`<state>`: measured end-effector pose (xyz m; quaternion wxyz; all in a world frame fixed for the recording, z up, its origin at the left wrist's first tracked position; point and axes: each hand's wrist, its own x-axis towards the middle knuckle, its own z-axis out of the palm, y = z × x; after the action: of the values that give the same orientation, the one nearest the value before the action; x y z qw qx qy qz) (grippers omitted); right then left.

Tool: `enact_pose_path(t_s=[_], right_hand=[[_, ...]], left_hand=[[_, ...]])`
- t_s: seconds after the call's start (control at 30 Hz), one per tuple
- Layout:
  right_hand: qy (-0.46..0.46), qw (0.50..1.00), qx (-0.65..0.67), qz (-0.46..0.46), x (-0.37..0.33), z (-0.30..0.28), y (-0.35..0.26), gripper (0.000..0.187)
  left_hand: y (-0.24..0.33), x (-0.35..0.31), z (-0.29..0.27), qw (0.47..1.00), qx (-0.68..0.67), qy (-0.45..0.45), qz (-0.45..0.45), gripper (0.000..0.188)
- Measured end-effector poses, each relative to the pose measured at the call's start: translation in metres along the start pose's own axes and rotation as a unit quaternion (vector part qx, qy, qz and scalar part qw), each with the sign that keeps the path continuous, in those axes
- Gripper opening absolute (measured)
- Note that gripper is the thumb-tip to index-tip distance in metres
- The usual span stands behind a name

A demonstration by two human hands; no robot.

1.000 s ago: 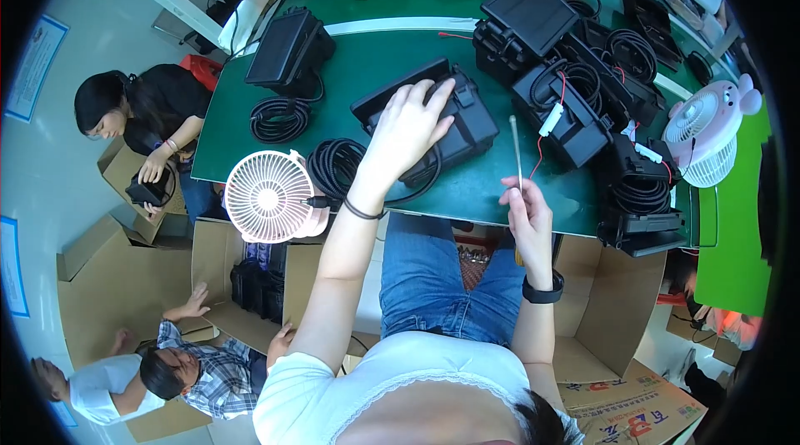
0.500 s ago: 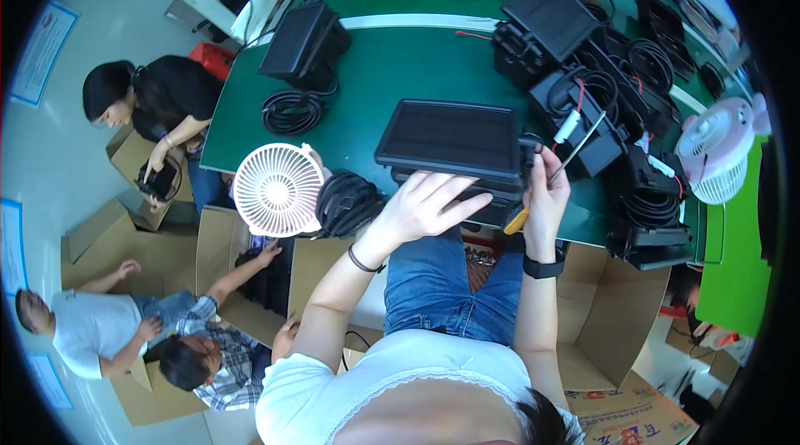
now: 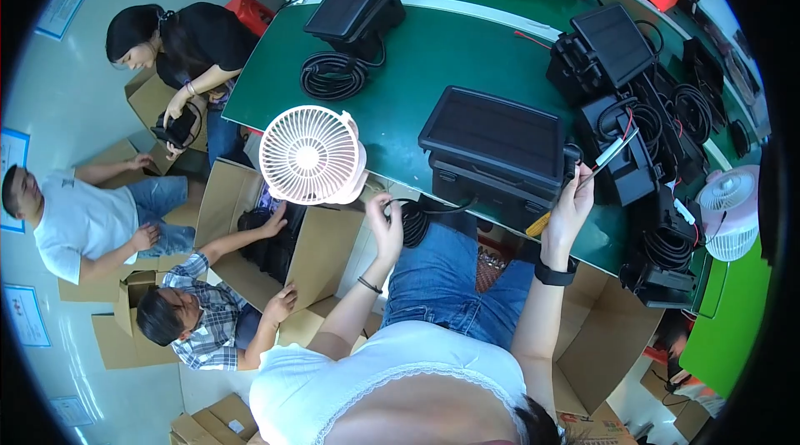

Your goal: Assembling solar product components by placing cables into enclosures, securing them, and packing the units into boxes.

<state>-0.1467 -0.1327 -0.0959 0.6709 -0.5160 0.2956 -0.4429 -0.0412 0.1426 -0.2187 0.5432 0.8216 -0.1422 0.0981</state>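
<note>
A black plastic box (image 3: 492,182) with a dark flat panel (image 3: 496,132) on top stands at the near edge of the green table. My left hand (image 3: 385,230) is closed on a coil of black cable (image 3: 413,224) hanging off the table edge in front of the box, one strand running to the box's front. At the box's right end my right hand (image 3: 569,213) grips a screwdriver (image 3: 538,225), its yellow handle below my fingers and its thin shaft slanting up to the right. Part of the handle is hidden by my palm.
A pink fan (image 3: 310,155) stands left at the table edge; another fan (image 3: 728,210) is far right. Similar black boxes with cables (image 3: 612,45) crowd the right side, one (image 3: 354,12) at back left. Three people work at left among open cartons (image 3: 321,257).
My left hand has left the box's front edge and taken the cable coil from beside the fan, bringing it down in front of the box. My right hand keeps the screwdriver. The view has shifted.
</note>
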Motion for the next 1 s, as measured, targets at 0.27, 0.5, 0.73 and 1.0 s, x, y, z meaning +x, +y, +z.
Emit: enact_pose_path(t_s=[0.27,0.5,0.73,1.0], right_hand=[[0.009,0.999,-0.009,0.036,-0.008,0.004,-0.015,0.016],[-0.029,0.999,-0.006,0.039,-0.012,0.003,-0.012,0.02],[-0.044,0.998,0.001,-0.035,0.0,-0.021,0.017,0.023],[-0.039,0.999,-0.023,-0.011,-0.009,-0.01,0.006,0.021]], left_hand=[[-0.055,0.012,-0.008,0.914,-0.015,-0.286,-0.287,0.075],[0.036,0.013,-0.065,0.917,0.074,-0.094,0.38,0.036],[0.174,0.057,-0.102,0.743,0.069,-0.06,0.663,0.034],[0.242,0.108,-0.064,0.847,-0.222,-0.12,0.469,0.018]])
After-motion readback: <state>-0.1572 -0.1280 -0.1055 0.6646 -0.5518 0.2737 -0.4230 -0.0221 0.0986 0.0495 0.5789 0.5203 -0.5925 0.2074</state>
